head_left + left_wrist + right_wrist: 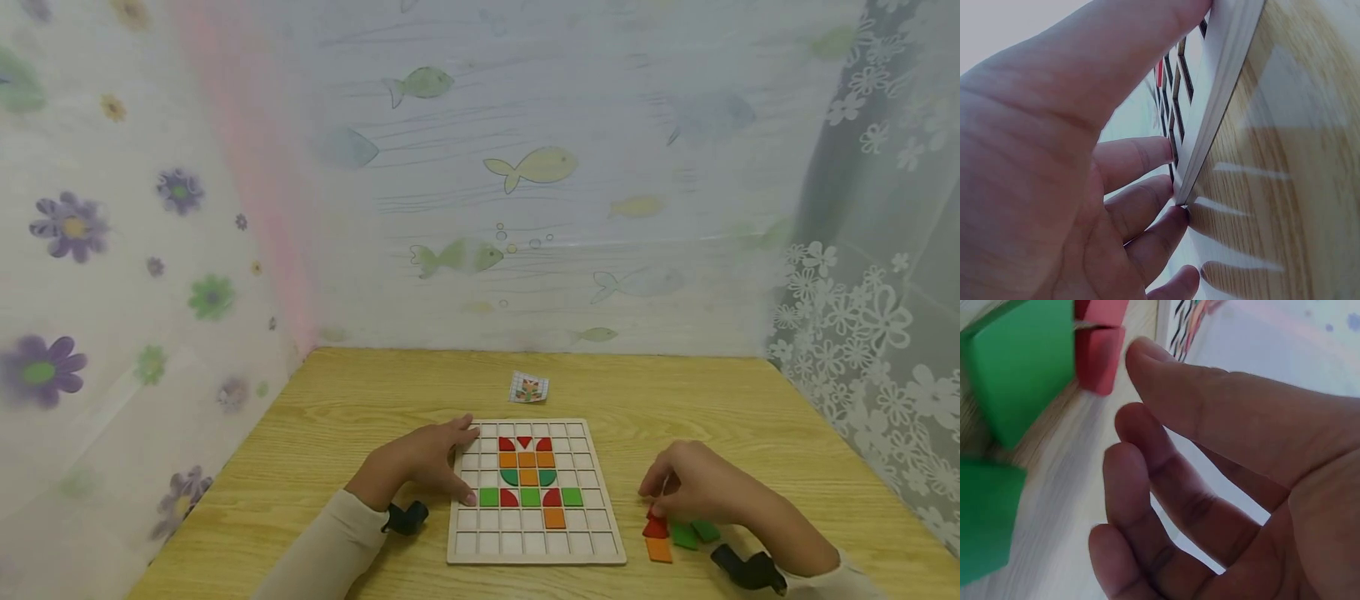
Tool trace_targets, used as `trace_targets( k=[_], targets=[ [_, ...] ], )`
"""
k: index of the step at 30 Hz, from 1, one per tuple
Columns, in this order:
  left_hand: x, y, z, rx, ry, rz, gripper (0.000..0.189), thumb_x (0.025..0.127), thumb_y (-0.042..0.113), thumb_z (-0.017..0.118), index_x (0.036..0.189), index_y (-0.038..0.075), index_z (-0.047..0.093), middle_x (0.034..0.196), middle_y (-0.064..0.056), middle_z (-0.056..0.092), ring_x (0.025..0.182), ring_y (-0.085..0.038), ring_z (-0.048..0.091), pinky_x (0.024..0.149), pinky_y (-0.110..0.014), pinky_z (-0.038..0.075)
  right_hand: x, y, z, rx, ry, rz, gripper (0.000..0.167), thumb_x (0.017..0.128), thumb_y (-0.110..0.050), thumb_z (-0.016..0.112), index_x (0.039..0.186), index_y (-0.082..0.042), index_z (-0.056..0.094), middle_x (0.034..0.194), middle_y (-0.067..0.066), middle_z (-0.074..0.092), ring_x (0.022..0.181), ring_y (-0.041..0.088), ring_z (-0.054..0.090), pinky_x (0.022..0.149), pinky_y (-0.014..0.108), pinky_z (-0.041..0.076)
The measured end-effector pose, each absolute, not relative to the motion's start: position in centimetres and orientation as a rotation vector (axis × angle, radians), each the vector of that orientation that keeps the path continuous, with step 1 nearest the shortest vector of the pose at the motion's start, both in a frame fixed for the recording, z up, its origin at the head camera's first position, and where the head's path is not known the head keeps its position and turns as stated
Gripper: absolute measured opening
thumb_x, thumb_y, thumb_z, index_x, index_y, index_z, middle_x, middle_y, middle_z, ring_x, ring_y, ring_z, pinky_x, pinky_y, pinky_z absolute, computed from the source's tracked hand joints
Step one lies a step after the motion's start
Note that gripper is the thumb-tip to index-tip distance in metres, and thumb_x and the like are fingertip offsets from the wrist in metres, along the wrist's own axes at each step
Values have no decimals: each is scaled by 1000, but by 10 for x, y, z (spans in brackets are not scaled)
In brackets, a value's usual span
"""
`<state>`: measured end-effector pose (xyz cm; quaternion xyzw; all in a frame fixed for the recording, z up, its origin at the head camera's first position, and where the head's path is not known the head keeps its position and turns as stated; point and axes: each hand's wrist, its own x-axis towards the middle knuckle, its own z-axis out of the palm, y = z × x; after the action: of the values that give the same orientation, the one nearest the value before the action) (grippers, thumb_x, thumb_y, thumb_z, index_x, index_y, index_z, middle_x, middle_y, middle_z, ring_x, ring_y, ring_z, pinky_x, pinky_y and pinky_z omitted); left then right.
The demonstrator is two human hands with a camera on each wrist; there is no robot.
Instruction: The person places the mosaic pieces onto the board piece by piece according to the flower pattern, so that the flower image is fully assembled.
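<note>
A square wooden grid board (pixel 502 546) lies on the table with coloured tiles in its cells: red, orange, green and dark green. My left hand (pixel 431 454) rests along the board's left side. Its thumb (pixel 1147 37) lies over the frame and the fingertips touch the edge and corner. To the right of the board, my right hand (pixel 697 483) hovers low over loose tiles. Its thumb and bent fingers stand apart in the right wrist view, nothing between them. Just beyond the fingertips lie red tiles (pixel 1099 359); a green tile (pixel 1029 369) is beside them.
An orange tile (pixel 659 550) lies nearest the table's front, with green tiles (pixel 684 535) to its right. A small printed pattern card (pixel 528 387) lies behind the board. Fish-printed sheeting (pixel 540 167) stands at the table's back edge, with flowered sheeting at both sides.
</note>
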<state>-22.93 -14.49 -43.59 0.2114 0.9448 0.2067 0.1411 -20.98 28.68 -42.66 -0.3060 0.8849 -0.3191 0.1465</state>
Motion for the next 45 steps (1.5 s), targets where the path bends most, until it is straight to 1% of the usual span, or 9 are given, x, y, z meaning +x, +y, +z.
trace_targets(
  k=[3, 7, 12, 17, 24, 33, 39, 41, 45],
  targets=[
    [-229, -145, -436, 613, 2724, 602, 108, 74, 53, 91, 162, 19, 39, 173, -4, 20, 158, -33, 26, 123, -57, 32, -211, 292, -428, -873, 2493, -935, 18, 84, -6, 82, 101, -12, 81, 96, 1, 77, 78, 10, 70, 64, 28, 58],
    [-232, -147, -439, 620, 2718, 612, 109, 74, 54, 91, 162, 20, 38, 174, -3, 19, 158, -33, 25, 123, -57, 32, -213, 295, -429, -867, 2455, -938, 19, 84, -5, 82, 101, -12, 81, 97, 1, 77, 80, 11, 72, 66, 27, 59],
    [-234, -147, -442, 627, 2714, 618, 109, 73, 55, 91, 162, 20, 39, 174, -3, 19, 158, -33, 24, 123, -57, 31, -213, 296, -430, -857, 2437, -936, 15, 84, -4, 83, 96, -12, 81, 96, 1, 78, 81, 12, 74, 67, 27, 60],
    [-234, -147, -442, 624, 2719, 607, 109, 73, 55, 91, 162, 21, 39, 174, -3, 19, 158, -33, 25, 123, -57, 31, -211, 296, -430, -845, 2437, -931, 11, 84, -2, 82, 89, -11, 77, 90, 2, 74, 78, 13, 73, 65, 27, 59],
    [-233, -146, -441, 599, 2708, 632, 109, 73, 53, 92, 162, 20, 39, 174, -3, 19, 158, -33, 24, 123, -58, 31, -211, 297, -428, -847, 2455, -897, 12, 86, -5, 82, 94, -12, 76, 92, 2, 72, 79, 11, 70, 65, 27, 57],
    [-233, -145, -440, 584, 2705, 645, 109, 72, 52, 93, 162, 20, 39, 173, -2, 19, 158, -34, 24, 123, -58, 31, -212, 299, -428, -861, 2459, -879, 12, 88, -7, 81, 91, -10, 70, 88, 2, 67, 76, 11, 65, 62, 28, 54],
    [-232, -145, -440, 577, 2708, 644, 110, 71, 54, 93, 162, 21, 39, 173, -2, 20, 158, -33, 24, 123, -59, 30, -214, 291, -427, -910, 2523, -860, 11, 92, -10, 77, 87, -16, 69, 81, -4, 67, 68, 7, 58, 60, 27, 51],
    [-232, -145, -440, 580, 2710, 638, 110, 71, 54, 93, 162, 20, 39, 173, -3, 20, 158, -34, 25, 123, -58, 31, -214, 287, -425, -932, 2547, -850, 13, 93, -12, 77, 86, -18, 69, 81, -6, 67, 68, 5, 57, 61, 26, 50],
    [-232, -145, -439, 585, 2711, 627, 109, 72, 54, 92, 162, 20, 39, 174, -3, 19, 158, -34, 25, 123, -58, 31, -213, 278, -420, -1015, 2545, -871, 12, 92, -15, 79, 86, -19, 69, 81, -7, 67, 69, 4, 59, 62, 26, 51]
  ],
)
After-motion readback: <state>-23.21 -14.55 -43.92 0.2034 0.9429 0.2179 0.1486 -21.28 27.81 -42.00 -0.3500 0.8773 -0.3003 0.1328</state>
